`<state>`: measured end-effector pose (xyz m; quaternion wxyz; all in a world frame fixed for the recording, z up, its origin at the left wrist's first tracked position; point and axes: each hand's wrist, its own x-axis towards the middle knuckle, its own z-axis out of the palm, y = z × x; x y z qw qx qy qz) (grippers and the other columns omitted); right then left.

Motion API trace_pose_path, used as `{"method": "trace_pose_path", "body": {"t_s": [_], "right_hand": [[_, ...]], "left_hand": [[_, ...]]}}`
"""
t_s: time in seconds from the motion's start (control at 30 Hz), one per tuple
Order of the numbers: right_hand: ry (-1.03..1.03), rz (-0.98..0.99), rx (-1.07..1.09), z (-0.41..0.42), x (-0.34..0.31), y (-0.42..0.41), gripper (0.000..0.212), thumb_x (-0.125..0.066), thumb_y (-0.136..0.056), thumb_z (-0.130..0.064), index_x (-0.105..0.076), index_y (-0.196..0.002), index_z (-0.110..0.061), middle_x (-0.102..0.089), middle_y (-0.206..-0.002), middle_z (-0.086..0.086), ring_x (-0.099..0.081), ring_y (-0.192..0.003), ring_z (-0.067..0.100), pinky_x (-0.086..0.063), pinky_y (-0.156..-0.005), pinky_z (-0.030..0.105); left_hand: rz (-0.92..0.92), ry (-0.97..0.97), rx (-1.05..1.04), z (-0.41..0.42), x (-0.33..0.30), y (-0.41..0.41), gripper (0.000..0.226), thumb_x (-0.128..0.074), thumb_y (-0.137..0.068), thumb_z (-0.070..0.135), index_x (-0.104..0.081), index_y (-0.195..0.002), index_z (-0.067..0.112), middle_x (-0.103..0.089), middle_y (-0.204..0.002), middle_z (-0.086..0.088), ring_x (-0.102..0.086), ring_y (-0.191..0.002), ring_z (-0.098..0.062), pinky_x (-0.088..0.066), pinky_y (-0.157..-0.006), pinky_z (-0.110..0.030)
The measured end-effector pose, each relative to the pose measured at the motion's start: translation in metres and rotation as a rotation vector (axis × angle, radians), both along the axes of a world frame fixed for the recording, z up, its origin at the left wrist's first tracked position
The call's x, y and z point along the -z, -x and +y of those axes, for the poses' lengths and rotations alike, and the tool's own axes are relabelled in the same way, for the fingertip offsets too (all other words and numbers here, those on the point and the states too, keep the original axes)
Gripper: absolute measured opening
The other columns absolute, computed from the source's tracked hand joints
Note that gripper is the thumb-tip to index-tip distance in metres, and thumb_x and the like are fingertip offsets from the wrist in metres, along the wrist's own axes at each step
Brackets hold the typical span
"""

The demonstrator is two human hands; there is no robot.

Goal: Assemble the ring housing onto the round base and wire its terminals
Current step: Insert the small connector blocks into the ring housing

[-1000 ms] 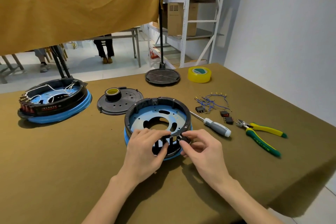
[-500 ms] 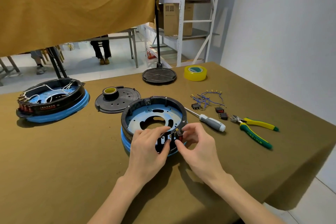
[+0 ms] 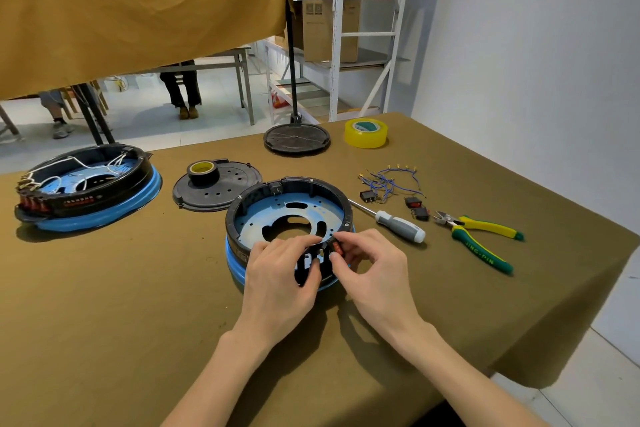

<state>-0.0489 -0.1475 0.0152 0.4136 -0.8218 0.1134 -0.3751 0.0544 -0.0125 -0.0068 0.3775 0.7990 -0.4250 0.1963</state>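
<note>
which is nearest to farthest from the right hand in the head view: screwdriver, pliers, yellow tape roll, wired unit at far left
From the right hand:
1. screwdriver, just beyond it to the right
2. pliers, farther right
3. yellow tape roll, at the table's back edge
4. wired unit, far left

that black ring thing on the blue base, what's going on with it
A person is fitting parts into the black ring housing, which already sits on the round blue base. The left hand steadies the near rim, while the right hand pinches a small red switch at a slot there. No wires are on this housing yet: the blue wires, spare switches, screwdriver and pliers lie to the right.
</note>
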Motion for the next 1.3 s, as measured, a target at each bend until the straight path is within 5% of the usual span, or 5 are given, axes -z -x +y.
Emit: {"method": "trace_pose_path", "body": {"t_s": [0.43, 0.63, 0.9, 1.07, 1.3], "right_hand": [[-0.084, 0.007, -0.024, 0.004, 0.002, 0.004, 0.042, -0.079, -0.086, -0.008, -0.068, -0.123, -0.024, -0.069, -0.097, -0.012, -0.067, -0.092, 0.011, -0.058, -0.079, 0.022], [-0.160, -0.013, -0.083, 0.004, 0.002, 0.009, 0.054, -0.081, -0.084, -0.009, -0.056, -0.128, -0.026, -0.068, -0.094, -0.012, -0.068, -0.091, 0.014, -0.057, -0.078, 0.022], [-0.324, -0.023, -0.141, 0.004, -0.014, 0.019, 0.040, -0.084, -0.083, -0.014, -0.063, -0.115, -0.027, -0.068, -0.100, -0.012, -0.068, -0.089, 0.015, -0.058, -0.078, 0.024], [-0.464, 0.060, -0.263, 0.003, -0.018, 0.020, 0.035, -0.082, -0.083, -0.006, -0.069, -0.112, -0.021, -0.073, -0.098, -0.006, -0.073, -0.089, 0.016, -0.060, -0.077, 0.026], [-0.442, 0.066, -0.290, 0.000, -0.020, 0.021, 0.031, -0.083, -0.084, -0.011, -0.072, -0.111, -0.021, -0.075, -0.097, -0.004, -0.072, -0.090, 0.015, -0.060, -0.079, 0.028]], "left_hand": [[-0.019, -0.022, 0.005, 0.001, -0.001, 0.000, 0.036, -0.068, -0.089, 0.031, -0.069, -0.124, 0.027, -0.076, -0.108, 0.010, -0.065, -0.099, -0.005, -0.044, -0.085, -0.030], [-0.021, -0.002, 0.050, 0.000, 0.000, 0.001, 0.043, -0.073, -0.089, 0.028, -0.068, -0.132, 0.029, -0.060, -0.140, 0.004, -0.055, -0.122, -0.006, -0.037, -0.102, -0.034], [-0.116, 0.208, 0.058, -0.001, -0.004, 0.005, 0.024, -0.074, -0.086, 0.036, -0.080, -0.101, 0.018, -0.075, -0.102, 0.005, -0.061, -0.105, -0.011, -0.040, -0.098, -0.039], [-0.096, 0.255, 0.039, -0.001, -0.005, 0.008, 0.023, -0.073, -0.087, 0.038, -0.080, -0.092, 0.016, -0.074, -0.096, 0.008, -0.059, -0.100, -0.008, -0.032, -0.101, -0.030], [-0.099, 0.282, 0.034, -0.003, -0.001, 0.010, 0.023, -0.077, -0.084, 0.038, -0.079, -0.087, 0.016, -0.074, -0.093, 0.007, -0.061, -0.098, -0.010, -0.035, -0.099, -0.036]]}}
